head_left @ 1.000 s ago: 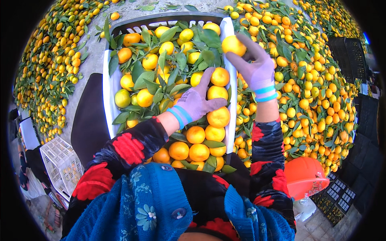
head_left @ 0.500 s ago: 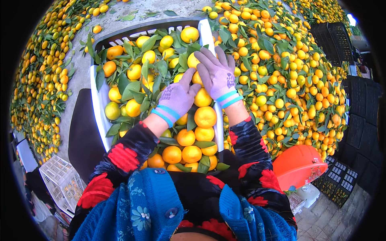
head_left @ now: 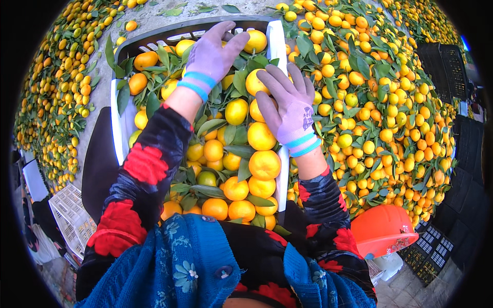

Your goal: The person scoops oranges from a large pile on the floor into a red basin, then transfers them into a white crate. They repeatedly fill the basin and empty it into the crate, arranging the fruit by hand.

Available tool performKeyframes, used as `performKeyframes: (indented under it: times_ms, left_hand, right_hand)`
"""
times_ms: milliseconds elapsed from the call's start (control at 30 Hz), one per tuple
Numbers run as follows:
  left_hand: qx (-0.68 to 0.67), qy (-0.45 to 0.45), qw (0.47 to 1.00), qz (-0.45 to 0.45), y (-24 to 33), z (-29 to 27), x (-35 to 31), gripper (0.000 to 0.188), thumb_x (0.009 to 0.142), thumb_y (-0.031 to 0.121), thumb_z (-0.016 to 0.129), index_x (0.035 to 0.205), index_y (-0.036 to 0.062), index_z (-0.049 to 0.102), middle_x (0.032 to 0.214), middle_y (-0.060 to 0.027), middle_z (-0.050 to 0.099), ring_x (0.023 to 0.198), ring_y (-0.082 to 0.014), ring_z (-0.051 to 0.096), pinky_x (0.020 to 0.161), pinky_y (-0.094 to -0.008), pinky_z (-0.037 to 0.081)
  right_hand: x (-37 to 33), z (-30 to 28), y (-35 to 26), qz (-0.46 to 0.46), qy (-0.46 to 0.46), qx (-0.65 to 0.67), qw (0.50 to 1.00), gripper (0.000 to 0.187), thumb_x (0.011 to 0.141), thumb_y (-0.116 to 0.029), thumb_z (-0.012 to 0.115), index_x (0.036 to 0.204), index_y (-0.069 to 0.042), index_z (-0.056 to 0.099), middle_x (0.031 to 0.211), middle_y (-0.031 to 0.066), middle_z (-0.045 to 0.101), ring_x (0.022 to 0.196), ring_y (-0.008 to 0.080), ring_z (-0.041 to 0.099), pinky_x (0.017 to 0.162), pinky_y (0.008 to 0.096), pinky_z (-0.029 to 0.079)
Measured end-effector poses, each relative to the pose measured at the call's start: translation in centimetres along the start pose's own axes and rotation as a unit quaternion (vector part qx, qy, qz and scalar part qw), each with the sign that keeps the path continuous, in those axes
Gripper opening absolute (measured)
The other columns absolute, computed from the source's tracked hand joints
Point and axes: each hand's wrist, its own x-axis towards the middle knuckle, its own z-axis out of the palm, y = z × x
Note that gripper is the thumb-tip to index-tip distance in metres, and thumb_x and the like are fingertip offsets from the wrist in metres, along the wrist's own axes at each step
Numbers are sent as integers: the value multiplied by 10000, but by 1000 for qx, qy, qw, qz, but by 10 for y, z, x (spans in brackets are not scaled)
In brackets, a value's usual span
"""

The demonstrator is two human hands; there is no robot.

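Observation:
Purple-grey work gloves with blue cuffs cover both hands. My left hand (head_left: 211,57) is raised over the far part of a crate (head_left: 278,47) full of mandarins, its fingers spread beside a yellow-orange mandarin (head_left: 255,42) in the far right corner. I see nothing in its grasp. My right hand (head_left: 291,105) lies at the crate's right side with fingers stretched out. Its fingertips rest against another mandarin (head_left: 255,82) in the row along that wall. Green leaves (head_left: 209,191) lie among the fruit. The crate has a dark far rim and white sides.
A big heap of leafy mandarins (head_left: 375,108) spreads to the right, another (head_left: 56,97) to the left. An orange-red plastic tub (head_left: 382,230) stands near right. White crates (head_left: 72,218) are at lower left, black crates (head_left: 441,72) at far right.
My left hand has moved away from the right hand, forward toward the crate's far end, uncovering mandarins in the middle. The right hand stays by the right wall, shifted slightly nearer.

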Motion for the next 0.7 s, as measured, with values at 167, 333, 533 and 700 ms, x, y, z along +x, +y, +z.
performKeyframes:
  times_ms: [167, 333, 533, 700]
  left_hand:
    - [183, -147, 971, -56, 19, 11, 37, 620, 815, 530, 672, 1154, 16, 595, 1049, -223, 665, 912, -313, 664, 862, -370, 493]
    - [180, -172, 968, -19, 7, 21, 16, 663, 784, 319, 727, 1354, 113, 458, 1176, -209, 621, 1053, -336, 627, 920, -389, 490]
    - [154, -249, 950, 109, -6, 15, 7, 719, 732, -6, 655, 1367, 265, 454, 1351, -192, 470, 1169, -378, 544, 967, -392, 471]
    - [242, -169, 953, 70, 0, 31, 10, 635, 764, 18, 642, 1319, 279, 479, 1285, -153, 500, 1103, -388, 578, 893, -446, 505]
  right_hand:
    - [0, 1, 0, -3, 6, -12, 1000, 328, 752, -244, 646, 1067, -154, 652, 1143, 31, 619, 1093, 333, 517, 895, 525, 380]
    - [-1, 2, -1, 6, -6, -21, 1000, 340, 760, -262, 642, 1086, -163, 646, 1153, 27, 619, 1103, 334, 517, 911, 539, 371]
    - [-5, 2, -2, 21, -13, -33, 999, 362, 774, -292, 636, 1122, -191, 645, 1178, 19, 617, 1139, 340, 516, 945, 548, 359]
    - [-5, 3, -1, 26, -18, -27, 999, 360, 782, -293, 630, 1128, -194, 645, 1192, 20, 616, 1139, 339, 520, 955, 552, 355]
